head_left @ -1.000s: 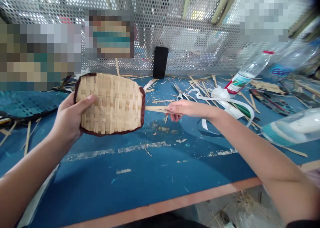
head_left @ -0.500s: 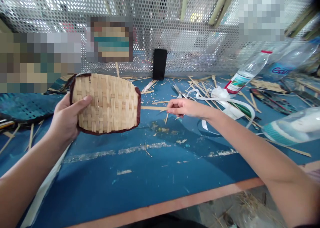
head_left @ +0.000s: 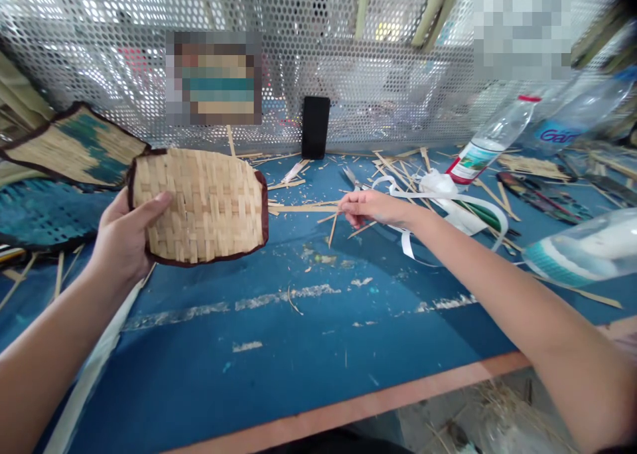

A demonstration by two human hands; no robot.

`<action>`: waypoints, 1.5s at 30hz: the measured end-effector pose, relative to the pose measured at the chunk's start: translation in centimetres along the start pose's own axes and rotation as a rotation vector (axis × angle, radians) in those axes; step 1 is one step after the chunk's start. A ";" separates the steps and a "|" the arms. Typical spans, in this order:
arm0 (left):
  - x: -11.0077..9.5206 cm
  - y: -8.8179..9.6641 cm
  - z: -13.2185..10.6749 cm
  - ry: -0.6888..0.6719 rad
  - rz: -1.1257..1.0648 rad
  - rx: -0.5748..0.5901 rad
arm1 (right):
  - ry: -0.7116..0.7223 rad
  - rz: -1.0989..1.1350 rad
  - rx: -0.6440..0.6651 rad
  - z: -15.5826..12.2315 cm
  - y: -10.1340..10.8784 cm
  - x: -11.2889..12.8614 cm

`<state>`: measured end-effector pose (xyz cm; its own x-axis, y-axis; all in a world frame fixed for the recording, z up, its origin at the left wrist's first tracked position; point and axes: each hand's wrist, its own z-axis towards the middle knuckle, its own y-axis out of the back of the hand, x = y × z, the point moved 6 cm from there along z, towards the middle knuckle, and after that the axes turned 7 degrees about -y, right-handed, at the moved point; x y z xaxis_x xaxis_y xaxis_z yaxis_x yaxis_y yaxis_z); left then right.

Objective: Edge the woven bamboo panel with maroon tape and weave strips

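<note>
My left hand (head_left: pixel 124 235) grips the left end of a woven bamboo fan (head_left: pixel 204 208) with dark brown edging, thumb across its front. From the fan's right edge a thin bamboo strip (head_left: pixel 303 209) runs to my right hand (head_left: pixel 361 207), whose fingers are pinched on its end. Whether the strip is fixed to the fan, I cannot tell. Short bamboo slivers (head_left: pixel 332 231) show just beneath my right fingers. Scissors (head_left: pixel 352 178) lie behind that hand, beside a looped white strap (head_left: pixel 462 200).
On the left are a fan with a teal pattern (head_left: pixel 84 145) and a blue woven piece (head_left: pixel 44 212). A black phone (head_left: pixel 316 127) leans on the perforated metal panel (head_left: pixel 398 102). Bottles, including a red-capped one (head_left: pixel 492 142), stand or lie right on the blue table (head_left: pixel 239 381).
The fan and my left hand have shifted slightly left. My right hand has moved a little right and up, and more of the strip shows between them.
</note>
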<state>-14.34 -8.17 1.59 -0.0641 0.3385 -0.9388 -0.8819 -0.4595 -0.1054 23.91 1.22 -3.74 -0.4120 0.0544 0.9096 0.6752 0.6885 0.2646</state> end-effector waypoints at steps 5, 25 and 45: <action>0.1 0.0 0.0 0.000 0.007 0.008 | 0.069 -0.029 -0.035 0.2 0.1 0.2; 0.4 1.0 0.8 0.006 -0.002 -0.044 | 0.143 -0.018 -0.011 -0.3 -0.6 1.0; 0.0 -1.0 -1.1 0.108 -0.059 -0.001 | 0.072 -0.297 0.041 -1.5 -2.6 2.2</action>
<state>-12.94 -8.66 1.35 0.0382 0.2748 -0.9607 -0.8823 -0.4421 -0.1615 22.20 -1.51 -1.99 -0.5423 -0.2041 0.8150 0.5059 0.6951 0.5108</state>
